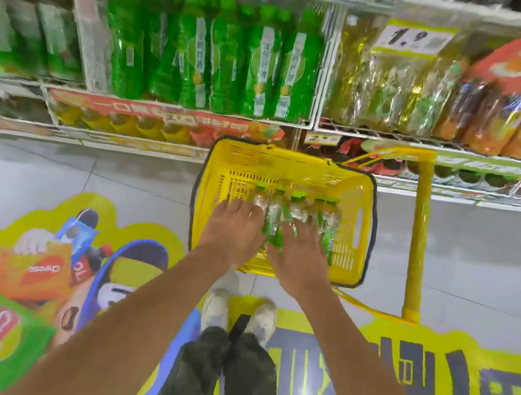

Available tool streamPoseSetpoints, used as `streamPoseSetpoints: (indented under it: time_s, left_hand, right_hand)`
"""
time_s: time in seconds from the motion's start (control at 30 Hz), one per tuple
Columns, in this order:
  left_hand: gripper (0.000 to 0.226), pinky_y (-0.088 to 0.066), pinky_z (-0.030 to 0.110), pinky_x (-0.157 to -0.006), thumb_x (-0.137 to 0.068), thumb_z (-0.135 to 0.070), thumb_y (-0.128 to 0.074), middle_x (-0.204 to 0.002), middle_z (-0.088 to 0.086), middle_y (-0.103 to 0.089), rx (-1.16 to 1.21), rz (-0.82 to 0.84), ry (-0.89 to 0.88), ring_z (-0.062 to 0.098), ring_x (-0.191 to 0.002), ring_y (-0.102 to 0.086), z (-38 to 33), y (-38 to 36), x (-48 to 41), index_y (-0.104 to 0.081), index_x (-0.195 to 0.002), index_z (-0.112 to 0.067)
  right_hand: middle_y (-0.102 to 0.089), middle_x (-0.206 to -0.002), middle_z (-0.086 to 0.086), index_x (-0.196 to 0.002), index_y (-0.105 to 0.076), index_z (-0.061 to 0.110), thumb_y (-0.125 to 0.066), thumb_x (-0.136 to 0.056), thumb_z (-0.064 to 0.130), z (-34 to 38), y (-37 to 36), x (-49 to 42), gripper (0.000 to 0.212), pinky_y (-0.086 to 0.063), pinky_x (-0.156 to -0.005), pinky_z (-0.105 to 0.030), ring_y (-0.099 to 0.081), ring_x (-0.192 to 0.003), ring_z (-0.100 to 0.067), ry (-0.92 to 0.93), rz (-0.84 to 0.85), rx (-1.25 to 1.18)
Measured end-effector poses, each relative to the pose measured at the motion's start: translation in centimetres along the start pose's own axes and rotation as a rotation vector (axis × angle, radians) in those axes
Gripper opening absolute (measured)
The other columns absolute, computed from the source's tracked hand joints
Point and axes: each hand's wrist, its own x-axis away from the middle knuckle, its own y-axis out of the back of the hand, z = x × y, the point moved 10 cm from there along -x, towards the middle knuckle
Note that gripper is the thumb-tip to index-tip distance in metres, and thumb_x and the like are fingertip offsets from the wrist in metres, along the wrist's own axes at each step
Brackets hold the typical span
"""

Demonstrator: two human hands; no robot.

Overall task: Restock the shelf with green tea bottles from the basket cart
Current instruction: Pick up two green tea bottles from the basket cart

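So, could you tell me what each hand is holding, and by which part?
The left hand and right hand lie on the bodies of clear green-capped plastic tea bottles in the yellow plastic basket; blur hides whether either grips one.

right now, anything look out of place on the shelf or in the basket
Nothing clearly. The green tea bottles lie side by side in the basket, unspilled, left hand and right hand on them. Shelf bottles at far left seem to lean, but that may be lens warp or blur.
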Motion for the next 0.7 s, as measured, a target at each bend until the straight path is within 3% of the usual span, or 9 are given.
streamPoseSetpoints:
  time_s: [0.23, 0.53, 0.7]
  left_hand:
    - [0.051, -0.038, 0.044, -0.11, -0.099, -0.045, -0.046, -0.134, 0.01, -0.054, 0.035, 0.075, 0.046, 0.03, -0.129, -0.047, 1.1, -9.5, -3.1, -0.046, -0.136, -0.011]
    - [0.05, -0.04, 0.044, -0.106, -0.097, -0.043, -0.05, -0.131, 0.011, -0.056, 0.039, 0.062, 0.094, 0.031, -0.125, -0.049, 2.1, -13.2, -5.6, -0.048, -0.134, -0.009]
    - [0.053, -0.044, 0.044, -0.104, -0.098, -0.044, -0.049, -0.132, 0.012, -0.055, 0.11, 0.097, 0.167, 0.031, -0.126, -0.049, 3.3, -16.0, -8.5, -0.046, -0.137, -0.008]
  right_hand:
    - [-0.031, -0.159, -0.019, -0.155, -0.031, 0.014, -0.04, -0.104, 0.051, -3.5, -8.4, -4.1, 0.064, -0.025, -0.12, -0.05, -0.027, -0.148, -0.038, -0.02, 0.091, 0.007]
    - [-0.041, -0.15, -0.017, -0.148, -0.038, 0.01, -0.046, -0.102, 0.045, -7.1, -10.8, -8.2, 0.059, -0.044, -0.105, -0.049, -0.039, -0.138, -0.035, -0.102, 0.045, 0.011]
    - [-0.051, -0.134, -0.011, -0.14, -0.041, 0.01, -0.049, -0.1, 0.048, -8.8, -11.7, -10.9, 0.056, -0.053, -0.09, -0.047, -0.047, -0.127, -0.031, -0.223, -0.011, -0.098]
